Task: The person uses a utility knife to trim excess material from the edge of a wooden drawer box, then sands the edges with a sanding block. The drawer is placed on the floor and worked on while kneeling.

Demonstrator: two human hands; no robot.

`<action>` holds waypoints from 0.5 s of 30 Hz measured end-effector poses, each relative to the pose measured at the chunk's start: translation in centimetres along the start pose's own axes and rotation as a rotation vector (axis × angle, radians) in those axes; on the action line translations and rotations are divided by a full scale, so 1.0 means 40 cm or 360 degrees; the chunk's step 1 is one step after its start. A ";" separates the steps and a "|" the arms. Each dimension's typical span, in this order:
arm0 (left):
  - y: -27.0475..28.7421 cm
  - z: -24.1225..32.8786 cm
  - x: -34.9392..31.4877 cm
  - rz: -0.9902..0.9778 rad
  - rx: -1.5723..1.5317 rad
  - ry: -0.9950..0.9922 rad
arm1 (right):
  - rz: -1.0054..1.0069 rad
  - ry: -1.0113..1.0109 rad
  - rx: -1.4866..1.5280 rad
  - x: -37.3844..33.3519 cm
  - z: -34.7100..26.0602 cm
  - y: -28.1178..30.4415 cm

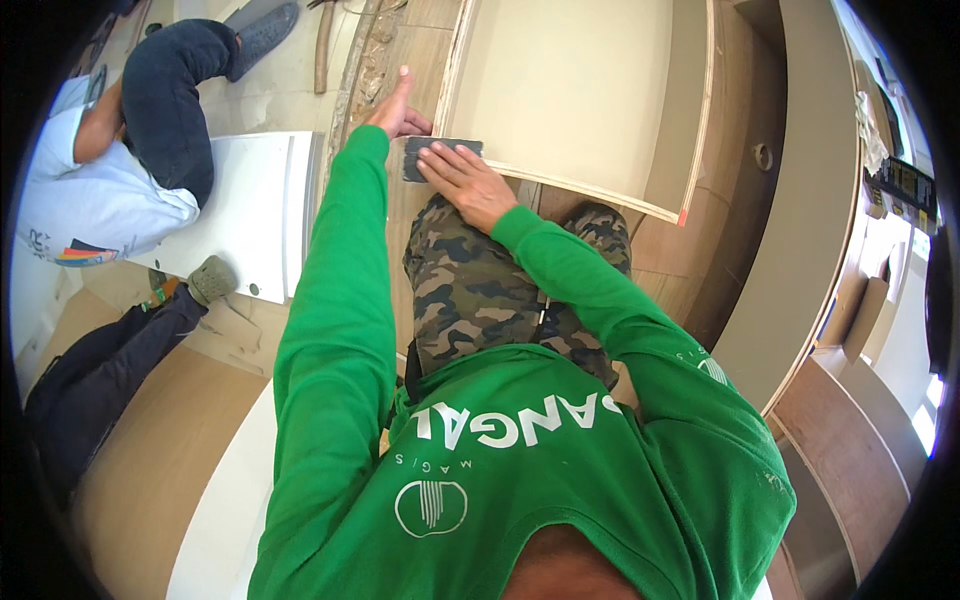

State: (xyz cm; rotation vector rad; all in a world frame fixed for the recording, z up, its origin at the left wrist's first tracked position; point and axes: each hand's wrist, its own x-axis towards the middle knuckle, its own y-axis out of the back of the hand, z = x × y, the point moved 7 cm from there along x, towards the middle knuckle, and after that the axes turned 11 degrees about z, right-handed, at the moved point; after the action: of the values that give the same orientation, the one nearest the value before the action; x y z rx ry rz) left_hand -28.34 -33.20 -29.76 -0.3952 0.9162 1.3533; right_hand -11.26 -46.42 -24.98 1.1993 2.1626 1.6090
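Note:
In front of my knees stands a shallow wooden box [570, 90] with a pale inner face and bare plywood edges. Under my right hand [467, 183] is a dark grey sheet that looks like sandpaper [415, 163], laid over the box's near left corner. The fingers of that hand lie nearly flat and close together, pressing on the sheet. My left hand [400, 112] is at the outer left side of the same corner, thumb stretched out and fingers against the wood. Nothing shows in its grasp.
A person in dark trousers [175, 80] sits at the left beside a white panel [250, 215]. Another leg and shoe [212, 281] lie below that panel. A hammer-like tool with a wooden handle [323, 50] rests at the upper left. A tall panel [790, 200] curves along my right.

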 end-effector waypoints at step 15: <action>0.134 -0.159 -0.004 0.0552 -0.0619 -0.0182 | 0.0057 -0.0117 -0.0070 -0.034 0.021 -0.009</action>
State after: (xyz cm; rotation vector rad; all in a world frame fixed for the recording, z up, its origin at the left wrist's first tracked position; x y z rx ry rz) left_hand -35.51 -36.71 -32.18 -0.4622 0.6419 1.8637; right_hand -10.07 -46.82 -26.04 1.2707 2.0619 1.5917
